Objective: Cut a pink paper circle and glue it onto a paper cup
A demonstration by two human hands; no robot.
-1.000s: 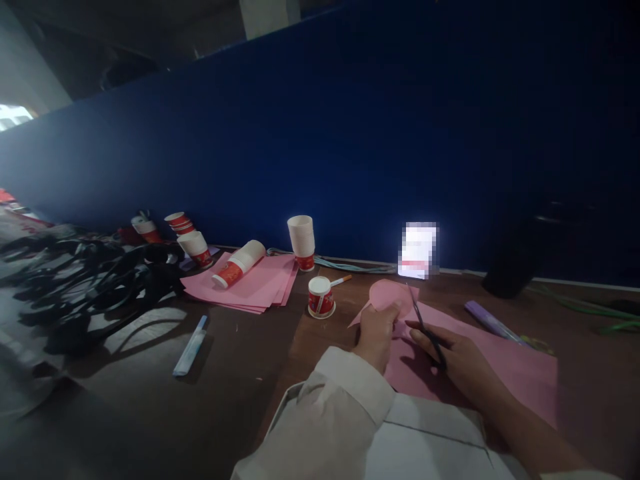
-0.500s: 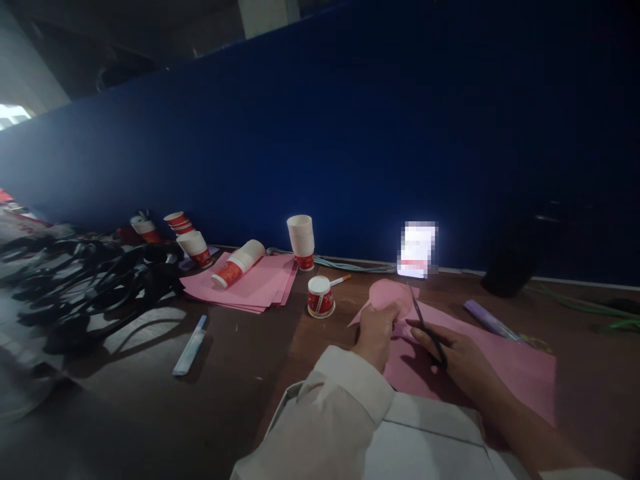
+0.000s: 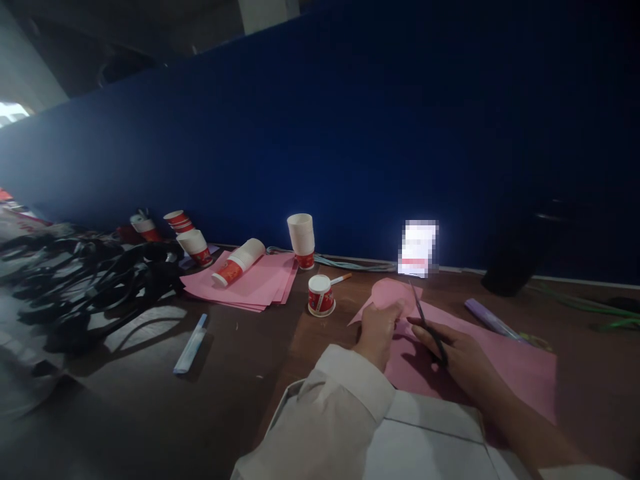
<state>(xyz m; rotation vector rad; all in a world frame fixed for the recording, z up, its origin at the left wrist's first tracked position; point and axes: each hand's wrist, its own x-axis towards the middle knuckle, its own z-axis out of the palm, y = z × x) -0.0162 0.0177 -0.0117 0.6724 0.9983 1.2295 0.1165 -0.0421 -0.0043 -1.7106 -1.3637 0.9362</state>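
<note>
My left hand [image 3: 379,328] is closed on a piece of pink paper [image 3: 393,293] with a rounded top edge. Dark-handled scissors [image 3: 431,333] are in my right hand [image 3: 460,360], their blades pointing up and away beside that rounded edge. Under both hands spreads a larger pink sheet [image 3: 520,363], reaching toward the right. Whether the blades are apart or together, I cannot tell. Left of my hands stands an upside-down red paper cup [image 3: 321,297], with a thin white and orange stick [image 3: 341,280] behind it.
A stack of paper cups [image 3: 302,241] stands near the blue partition [image 3: 300,147]. Another stack [image 3: 240,262] lies on pink sheets [image 3: 267,290]. Black headsets [image 3: 125,280] crowd the left. A lit phone [image 3: 419,248], purple packet [image 3: 493,320] and blue-white packet [image 3: 191,345] are also there.
The pink piece and the scissors have shifted very slightly to the right. Both hands keep their hold, and the other things stay as they were.
</note>
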